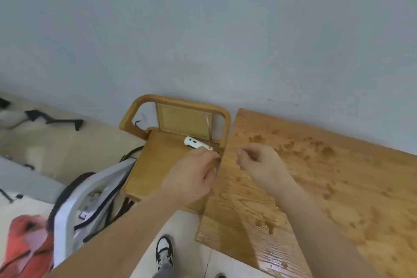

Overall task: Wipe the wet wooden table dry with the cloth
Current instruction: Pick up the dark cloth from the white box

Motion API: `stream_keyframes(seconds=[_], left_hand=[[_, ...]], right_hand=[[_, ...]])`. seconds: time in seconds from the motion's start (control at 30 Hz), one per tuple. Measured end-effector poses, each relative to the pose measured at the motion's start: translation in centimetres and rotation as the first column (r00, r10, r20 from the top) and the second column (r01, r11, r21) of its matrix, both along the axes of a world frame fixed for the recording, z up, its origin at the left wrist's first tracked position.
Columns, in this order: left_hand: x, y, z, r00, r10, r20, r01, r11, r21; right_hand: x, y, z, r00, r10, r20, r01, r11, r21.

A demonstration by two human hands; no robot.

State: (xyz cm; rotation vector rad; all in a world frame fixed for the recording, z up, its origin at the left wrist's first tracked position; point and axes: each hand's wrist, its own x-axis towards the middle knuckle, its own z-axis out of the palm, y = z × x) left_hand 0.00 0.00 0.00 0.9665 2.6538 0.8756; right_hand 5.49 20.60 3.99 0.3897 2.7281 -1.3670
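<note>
Wooden surface (316,187) fills the right of the view, its far edge against the pale wall (203,29). We note it is wet. Darker damp blotches scatter across the far half. A small glossy puddle (264,224) sits near the left edge, and there is more sheen towards the near edge. The grain is coarse, open and straight, the colour honey, the corners square.

Cloth: we find none in view. Step in hand, by our judgement: fetching, not wiping. No stroke is yet made on the wet wood.

Left grip (194,176) is stretched over the seat of a wooden chair (153,165) that stands just beside the surface's left end. Its fingers are curled at the seat's right edge, close to a small white rounded device (195,143) and a thin pale strip (208,128) that rises in front of the woven cane back. We cannot tell whether the fingers pinch anything, as the fingertips are blurred.

Right grip (259,162) hovers above the surface's left end, fingers loosely curled, holding nothing that we can see.

Next move, as we judge it: locate the cloth, press it flat under one palm, and begin at the puddle, since standing water wants soaking up before the damp patches are rubbed.

Also noted: a grey-and-white bag (90,198) on the floor left of the chair.
</note>
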Motion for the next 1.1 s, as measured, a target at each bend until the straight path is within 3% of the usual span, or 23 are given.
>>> stream_keyframes(seconds=[0.17, 0.4, 0.63, 0.73, 0.83, 1.1], left_hand=[[3.4, -10.6, -1.5, 0.929, 0.36, 0.081, -0.362, 0.932, 0.0], [8.3, -25.9, -3.0, 0.743, 0.658, 0.124, -0.66, 0.751, -0.028], [13.1, -41.5, -6.3, 0.542, 0.834, 0.105, -0.832, 0.55, -0.071], [15.3, -46.5, -7.4, 0.445, 0.886, 0.131, -0.885, 0.457, -0.084], [17.2, -49.9, -8.3, 0.341, 0.923, 0.175, -0.929, 0.36, -0.087], [19.2, -56.6, -9.5, 0.052, 0.966, 0.255, -0.982, 0.096, -0.163]], right_hand=[[-2.7, -9.7, -1.1, 0.966, 0.257, 0.028, -0.252, 0.96, -0.12], [-4.7, -26.6, -2.7, 0.819, 0.573, 0.046, -0.562, 0.815, -0.141], [-5.5, -44.3, -5.3, 0.555, 0.817, 0.155, -0.813, 0.572, -0.104], [-5.5, -50.8, -5.7, 0.482, 0.857, 0.18, -0.863, 0.5, -0.07], [-5.1, -56.7, -5.7, 0.411, 0.89, 0.197, -0.901, 0.43, -0.061], [-5.9, -69.8, -6.5, 0.086, 0.97, 0.226, -0.994, 0.098, -0.042]])
